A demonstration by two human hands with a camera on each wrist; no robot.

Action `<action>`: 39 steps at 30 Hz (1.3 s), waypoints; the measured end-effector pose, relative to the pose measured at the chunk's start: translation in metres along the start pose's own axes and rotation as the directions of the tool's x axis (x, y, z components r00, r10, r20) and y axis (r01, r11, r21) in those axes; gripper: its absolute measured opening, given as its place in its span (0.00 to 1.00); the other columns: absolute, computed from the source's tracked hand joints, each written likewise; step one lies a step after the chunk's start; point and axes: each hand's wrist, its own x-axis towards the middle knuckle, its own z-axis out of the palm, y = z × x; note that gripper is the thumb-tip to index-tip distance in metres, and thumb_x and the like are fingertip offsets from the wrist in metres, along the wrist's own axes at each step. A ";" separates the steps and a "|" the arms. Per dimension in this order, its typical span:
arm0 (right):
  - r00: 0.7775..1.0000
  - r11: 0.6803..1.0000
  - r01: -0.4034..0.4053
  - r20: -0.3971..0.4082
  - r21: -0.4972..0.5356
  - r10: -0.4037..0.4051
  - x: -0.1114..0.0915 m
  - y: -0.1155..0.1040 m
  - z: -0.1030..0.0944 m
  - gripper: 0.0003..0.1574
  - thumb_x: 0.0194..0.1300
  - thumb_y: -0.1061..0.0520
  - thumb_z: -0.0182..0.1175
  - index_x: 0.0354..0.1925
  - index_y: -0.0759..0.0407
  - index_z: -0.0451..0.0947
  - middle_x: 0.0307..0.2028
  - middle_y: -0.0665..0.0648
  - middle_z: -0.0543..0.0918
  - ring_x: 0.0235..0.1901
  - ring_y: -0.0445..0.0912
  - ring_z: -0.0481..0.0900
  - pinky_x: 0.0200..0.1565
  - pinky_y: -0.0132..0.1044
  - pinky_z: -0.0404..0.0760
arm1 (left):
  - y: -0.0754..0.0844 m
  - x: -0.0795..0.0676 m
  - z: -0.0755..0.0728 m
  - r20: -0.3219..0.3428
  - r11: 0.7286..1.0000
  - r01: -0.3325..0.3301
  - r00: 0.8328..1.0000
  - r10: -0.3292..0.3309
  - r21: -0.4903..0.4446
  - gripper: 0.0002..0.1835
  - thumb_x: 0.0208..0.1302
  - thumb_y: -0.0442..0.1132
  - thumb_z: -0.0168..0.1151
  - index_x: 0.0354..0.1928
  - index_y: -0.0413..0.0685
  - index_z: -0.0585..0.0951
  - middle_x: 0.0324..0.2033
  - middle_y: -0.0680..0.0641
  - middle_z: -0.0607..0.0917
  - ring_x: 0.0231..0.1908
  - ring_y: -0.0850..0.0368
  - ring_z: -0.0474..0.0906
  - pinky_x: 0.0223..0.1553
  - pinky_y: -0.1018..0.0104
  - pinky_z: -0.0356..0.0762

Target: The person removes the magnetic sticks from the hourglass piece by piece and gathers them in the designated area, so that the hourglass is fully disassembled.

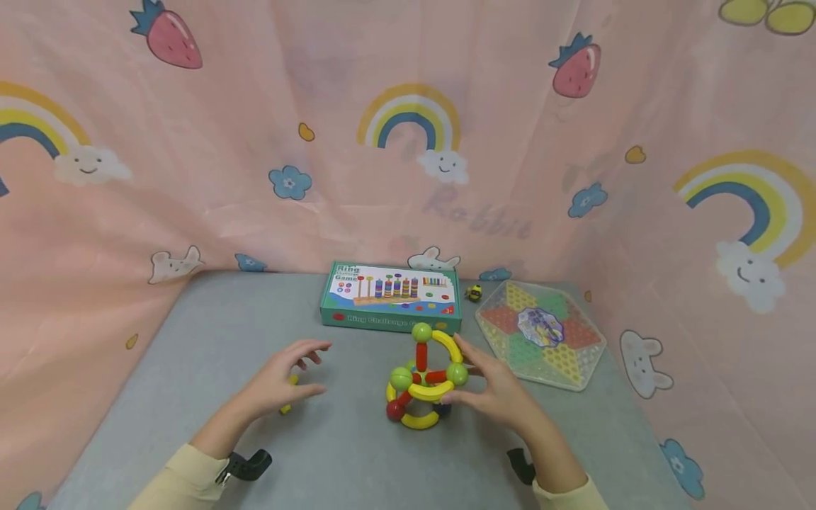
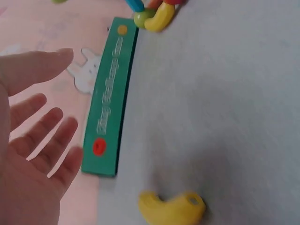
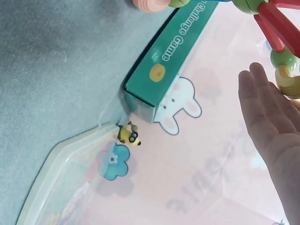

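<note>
A ball-and-stick building toy [image 1: 422, 377], with green, red and dark balls, red rods and curved yellow pieces, stands mid-table. On its right side is my right hand [image 1: 500, 386]: thumb low, index finger up at the yellow arc [image 1: 448, 346], a green ball [image 1: 457, 374] between them. In the right wrist view the other fingers [image 3: 262, 103] look straight beside the toy. My left hand [image 1: 280, 379] hovers left of it, fingers spread, holding nothing. Below that hand a loose curved yellow piece [image 2: 171, 210] lies on the table, partly hidden in the head view.
Behind the toy lies a green Ring Challenge Game box [image 1: 390, 297]. A small yellow-and-black bee figure [image 1: 474, 292] is beside it. A clear-edged star-patterned board [image 1: 542, 334] lies at the right, near my right hand. A pink printed cloth [image 1: 408, 212] hangs behind the grey table [image 1: 223, 340].
</note>
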 end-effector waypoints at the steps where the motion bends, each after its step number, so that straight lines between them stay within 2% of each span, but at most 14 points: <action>1: 1.000 1.000 0.000 0.000 0.007 0.000 -0.001 0.001 0.000 0.64 0.53 0.40 0.76 0.78 0.54 0.55 0.73 0.62 0.67 0.61 0.58 0.78 0.58 0.53 0.80 | 0.003 0.003 0.002 0.010 1.000 -0.010 1.000 0.010 -0.003 0.38 0.54 0.37 0.78 0.68 0.56 0.74 0.62 0.47 0.78 0.51 0.57 0.78 0.51 0.59 0.80; 3: 1.000 1.000 0.010 -0.007 0.019 -0.010 -0.003 0.001 0.000 0.62 0.53 0.41 0.76 0.78 0.50 0.57 0.73 0.60 0.68 0.62 0.57 0.78 0.58 0.53 0.80 | 0.009 0.010 0.007 0.031 0.999 -0.025 0.999 0.025 -0.023 0.38 0.55 0.39 0.78 0.68 0.57 0.74 0.63 0.48 0.78 0.50 0.58 0.79 0.50 0.63 0.80; 8: 0.998 0.998 0.055 -0.015 0.012 -0.055 -0.005 0.002 -0.001 0.55 0.53 0.42 0.76 0.75 0.44 0.64 0.73 0.57 0.68 0.65 0.56 0.76 0.56 0.53 0.82 | 0.030 0.023 0.018 0.072 0.996 -0.048 0.996 0.053 -0.072 0.38 0.56 0.43 0.77 0.69 0.60 0.72 0.63 0.52 0.77 0.50 0.58 0.79 0.51 0.59 0.81; 12: 0.998 0.998 0.056 0.001 -0.002 -0.056 -0.004 0.000 -0.002 0.49 0.55 0.41 0.75 0.72 0.44 0.69 0.73 0.61 0.67 0.66 0.60 0.73 0.56 0.55 0.81 | 0.045 0.031 0.027 0.112 0.992 -0.097 0.988 0.106 -0.078 0.39 0.57 0.42 0.76 0.70 0.60 0.71 0.61 0.54 0.77 0.49 0.58 0.79 0.51 0.58 0.81; 15: 0.999 0.999 0.039 0.002 -0.023 -0.039 -0.003 -0.001 -0.002 0.45 0.55 0.40 0.74 0.69 0.42 0.73 0.73 0.63 0.67 0.68 0.62 0.71 0.60 0.60 0.77 | 0.056 0.037 0.035 0.127 0.986 -0.146 0.980 0.156 -0.086 0.39 0.57 0.41 0.76 0.71 0.60 0.70 0.61 0.54 0.77 0.48 0.58 0.79 0.49 0.60 0.81; 19: 0.999 0.998 0.042 -0.004 -0.048 -0.042 -0.003 -0.002 -0.002 0.42 0.55 0.40 0.74 0.67 0.41 0.76 0.72 0.64 0.68 0.70 0.64 0.67 0.62 0.66 0.72 | 0.070 0.042 0.046 0.110 0.963 -0.255 0.958 0.264 -0.091 0.38 0.56 0.38 0.77 0.69 0.58 0.71 0.60 0.53 0.77 0.44 0.58 0.80 0.45 0.62 0.83; 22: 0.999 0.997 0.052 0.000 -0.050 -0.052 -0.002 -0.003 -0.001 0.42 0.55 0.39 0.73 0.67 0.42 0.76 0.72 0.64 0.69 0.70 0.64 0.68 0.61 0.66 0.73 | 0.077 0.045 0.054 0.088 0.937 -0.343 0.933 0.348 -0.071 0.36 0.55 0.36 0.77 0.66 0.57 0.74 0.58 0.53 0.78 0.40 0.59 0.80 0.42 0.63 0.83; 24: 0.999 0.998 0.052 0.003 -0.046 -0.052 -0.001 -0.002 -0.001 0.42 0.55 0.39 0.73 0.67 0.43 0.76 0.72 0.64 0.69 0.69 0.64 0.68 0.61 0.65 0.73 | 0.080 0.046 0.058 0.080 0.924 -0.377 0.921 0.382 -0.066 0.33 0.55 0.35 0.77 0.64 0.56 0.76 0.56 0.53 0.79 0.39 0.59 0.79 0.40 0.64 0.83; 28: 0.998 0.998 0.059 0.010 -0.036 -0.059 -0.001 -0.002 -0.001 0.43 0.55 0.40 0.73 0.68 0.46 0.75 0.72 0.63 0.68 0.68 0.63 0.71 0.61 0.62 0.75 | 0.084 0.048 0.065 0.065 0.905 -0.420 0.904 0.423 -0.064 0.26 0.57 0.38 0.76 0.58 0.52 0.80 0.53 0.55 0.80 0.38 0.63 0.77 0.38 0.68 0.82; 32: 0.998 0.998 0.062 0.012 0.000 -0.062 -0.001 -0.001 -0.001 0.49 0.55 0.41 0.74 0.72 0.45 0.70 0.73 0.61 0.68 0.64 0.58 0.76 0.58 0.56 0.80 | 0.088 0.050 0.070 0.052 0.890 -0.451 0.889 0.455 -0.072 0.22 0.58 0.38 0.76 0.54 0.50 0.82 0.50 0.53 0.82 0.38 0.65 0.76 0.37 0.71 0.82; 35: 0.998 0.998 0.060 0.009 0.014 -0.060 -0.001 -0.001 0.000 0.48 0.55 0.41 0.74 0.71 0.42 0.70 0.73 0.60 0.67 0.64 0.58 0.76 0.58 0.56 0.80 | 0.091 0.051 0.072 0.042 0.891 -0.450 0.891 0.453 -0.067 0.19 0.58 0.36 0.75 0.52 0.51 0.83 0.49 0.52 0.83 0.38 0.66 0.77 0.37 0.73 0.82; 39: 0.999 0.999 0.054 0.005 -0.001 -0.054 -0.002 -0.002 0.000 0.37 0.55 0.39 0.74 0.63 0.37 0.79 0.73 0.59 0.68 0.69 0.60 0.70 0.61 0.62 0.76 | 0.095 0.052 0.072 0.038 0.899 -0.436 0.898 0.438 -0.043 0.14 0.60 0.36 0.74 0.48 0.48 0.84 0.48 0.54 0.83 0.38 0.65 0.78 0.39 0.75 0.81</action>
